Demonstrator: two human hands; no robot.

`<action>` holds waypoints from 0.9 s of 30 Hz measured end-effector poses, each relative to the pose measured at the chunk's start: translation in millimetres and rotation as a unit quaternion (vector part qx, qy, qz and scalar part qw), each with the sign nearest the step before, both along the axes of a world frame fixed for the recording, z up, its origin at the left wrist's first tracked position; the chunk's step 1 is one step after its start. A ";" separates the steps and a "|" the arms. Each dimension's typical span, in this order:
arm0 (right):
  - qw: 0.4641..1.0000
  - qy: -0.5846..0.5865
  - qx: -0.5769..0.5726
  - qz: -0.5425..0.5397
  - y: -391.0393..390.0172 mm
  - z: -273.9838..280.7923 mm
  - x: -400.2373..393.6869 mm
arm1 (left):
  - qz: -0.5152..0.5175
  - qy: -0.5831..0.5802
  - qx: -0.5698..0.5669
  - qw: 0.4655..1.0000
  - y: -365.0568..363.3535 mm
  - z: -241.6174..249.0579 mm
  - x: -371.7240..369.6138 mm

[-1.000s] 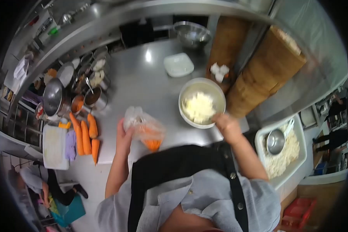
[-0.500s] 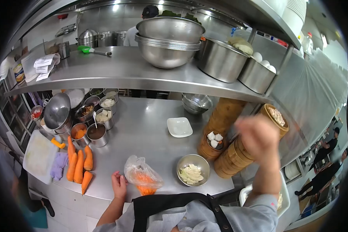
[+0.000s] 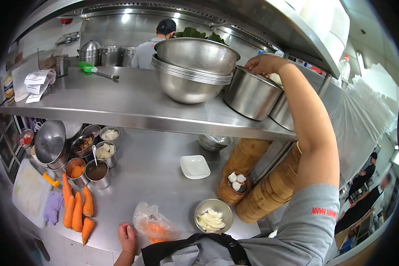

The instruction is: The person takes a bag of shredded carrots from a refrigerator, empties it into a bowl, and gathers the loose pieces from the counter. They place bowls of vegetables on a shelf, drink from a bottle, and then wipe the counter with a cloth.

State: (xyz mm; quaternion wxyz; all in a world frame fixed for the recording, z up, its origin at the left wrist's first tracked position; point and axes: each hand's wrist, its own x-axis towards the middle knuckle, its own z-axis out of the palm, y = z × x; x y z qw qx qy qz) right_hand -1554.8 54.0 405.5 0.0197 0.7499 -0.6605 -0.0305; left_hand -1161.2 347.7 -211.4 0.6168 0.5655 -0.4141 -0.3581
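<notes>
My right hand (image 3: 267, 66) is raised to the upper shelf, over the rim of a tall steel pot (image 3: 252, 95); its fingertips dip behind the rim, so what they hold, if anything, is hidden. Down at the counter's front edge, my left hand (image 3: 127, 237) is curled closed, with nothing visible in it. Just right of it lies a clear plastic bag (image 3: 153, 221) with shredded orange carrot inside. A steel bowl of pale sliced vegetable (image 3: 211, 220) stands farther right. Beside the pot are stacked steel bowls (image 3: 190, 84).
Whole carrots (image 3: 77, 213), a cutting board (image 3: 29, 193) and steel containers of ingredients (image 3: 97, 173) occupy the left. A white square dish (image 3: 195, 167) sits mid-counter. Bamboo steamers (image 3: 270, 190) rise at right. The steel shelf (image 3: 133, 113) spans above. A person (image 3: 148, 51) stands behind it; two people are far right.
My right hand has moved up and left from above the bamboo steamers to the tall pot. My left hand's fingers have curled in. The view has tilted upward, and the person behind shows more.
</notes>
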 end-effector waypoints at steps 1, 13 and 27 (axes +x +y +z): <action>0.998 -0.051 0.021 -0.005 0.4 -1.4 -0.6 | 0.002 0.004 0.004 1.000 -0.1 0.9 -1.0; 0.975 -0.209 0.055 0.050 -27.5 -10.2 -34.5 | -0.008 -0.018 0.004 1.000 0.1 5.8 -3.9; 0.980 -0.181 0.084 0.000 -32.4 -0.7 -32.8 | -0.007 -0.087 -0.012 0.996 -0.2 -4.0 -3.4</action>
